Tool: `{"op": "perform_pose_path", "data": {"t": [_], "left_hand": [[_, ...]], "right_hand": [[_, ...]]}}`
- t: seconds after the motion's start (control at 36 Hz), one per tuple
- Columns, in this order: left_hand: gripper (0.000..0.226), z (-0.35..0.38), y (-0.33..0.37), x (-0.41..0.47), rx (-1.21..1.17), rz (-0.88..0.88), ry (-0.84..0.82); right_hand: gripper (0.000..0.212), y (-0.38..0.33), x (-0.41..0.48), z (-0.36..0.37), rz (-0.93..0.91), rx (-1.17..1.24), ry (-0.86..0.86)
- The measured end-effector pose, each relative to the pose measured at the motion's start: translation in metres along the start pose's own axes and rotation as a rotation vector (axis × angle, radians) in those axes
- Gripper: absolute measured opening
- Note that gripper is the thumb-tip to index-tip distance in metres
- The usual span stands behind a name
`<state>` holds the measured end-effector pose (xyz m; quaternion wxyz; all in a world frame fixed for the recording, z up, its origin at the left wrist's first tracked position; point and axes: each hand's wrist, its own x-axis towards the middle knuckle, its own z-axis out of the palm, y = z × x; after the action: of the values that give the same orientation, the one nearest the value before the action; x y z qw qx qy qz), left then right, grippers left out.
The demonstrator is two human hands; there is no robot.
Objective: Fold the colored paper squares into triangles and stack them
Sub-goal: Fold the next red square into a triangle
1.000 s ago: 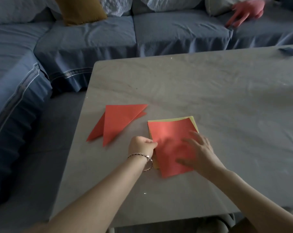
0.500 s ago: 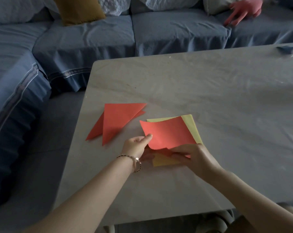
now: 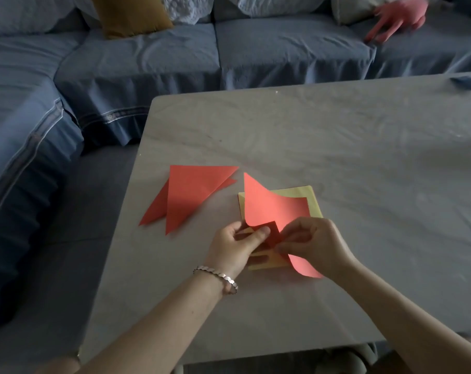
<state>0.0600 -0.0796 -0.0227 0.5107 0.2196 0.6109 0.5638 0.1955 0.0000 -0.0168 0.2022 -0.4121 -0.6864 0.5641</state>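
My two forearms reach in from the near edge of the table (image 3: 336, 147), a beaded bracelet (image 3: 218, 278) round my left wrist. My left hand (image 3: 234, 247) pinches the near edge of a red paper square (image 3: 272, 209) between thumb and fingers. Just beside it my right hand (image 3: 318, 241) pinches the same sheet, fingers curled round its near corner. The red sheet is bowed and lifted, its far corner pointing up and away from me, its near right corner curling down to the tabletop. Under it a yellow square (image 3: 314, 203) lies flat. To the left, apart from these, two folded red triangles (image 3: 191, 195) lie overlapped. Beyond the table runs a blue sofa (image 3: 283, 49) with a mustard cushion (image 3: 131, 14) and a pink soft thing (image 3: 401, 12) on it.
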Motion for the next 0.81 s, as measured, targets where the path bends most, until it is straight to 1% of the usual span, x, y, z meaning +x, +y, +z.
{"op": "perform_pose_path", "data": {"t": [0.14, 0.19, 0.28, 0.36, 0.47, 0.53, 0.58, 0.64, 0.67, 0.72, 0.75, 0.81], "left_hand": [[0.019, 0.006, 0.006, -0.002, -0.001, 0.063, -0.062], [0.022, 0.008, 0.007, -0.003, 0.029, 0.089, -0.074], [0.018, 0.012, 0.01, -0.003, 0.046, 0.116, -0.05], [0.014, 0.015, 0.013, -0.003, -0.023, 0.068, 0.002], [0.008, 0.016, 0.015, -0.002, -0.028, 0.061, -0.028], [0.009, 0.015, 0.013, -0.001, -0.045, 0.041, -0.032], [0.015, 0.013, 0.008, 0.002, -0.035, 0.009, 0.023], [0.019, 0.01, 0.003, 0.007, -0.07, -0.037, 0.123], [0.019, 0.008, 0.001, 0.01, -0.105, -0.066, 0.182], [0.018, 0.003, -0.005, 0.016, -0.153, -0.123, 0.284], [0.017, 0.002, -0.008, 0.018, -0.173, -0.148, 0.32], [0.017, 0.004, -0.01, 0.016, -0.23, -0.205, 0.346]], "right_hand": [[0.027, -0.004, 0.001, 0.001, 0.01, 0.071, 0.034], [0.027, -0.005, 0.002, 0.002, 0.001, 0.051, 0.048], [0.027, -0.006, 0.004, 0.002, 0.011, 0.027, 0.046], [0.026, -0.008, 0.004, 0.0, 0.017, 0.077, 0.029], [0.022, -0.008, 0.004, -0.002, 0.059, 0.192, 0.017], [0.023, -0.006, 0.005, -0.003, 0.083, 0.222, 0.008], [0.02, -0.004, 0.005, -0.005, 0.064, 0.144, 0.0], [0.021, 0.004, 0.007, -0.009, -0.018, -0.066, 0.051], [0.018, 0.006, 0.007, -0.011, -0.06, -0.17, 0.098], [0.001, 0.011, 0.009, -0.015, -0.113, -0.323, 0.215], [0.006, 0.013, 0.009, -0.017, -0.133, -0.367, 0.281], [0.008, 0.016, 0.01, -0.02, -0.185, -0.435, 0.374]]}}
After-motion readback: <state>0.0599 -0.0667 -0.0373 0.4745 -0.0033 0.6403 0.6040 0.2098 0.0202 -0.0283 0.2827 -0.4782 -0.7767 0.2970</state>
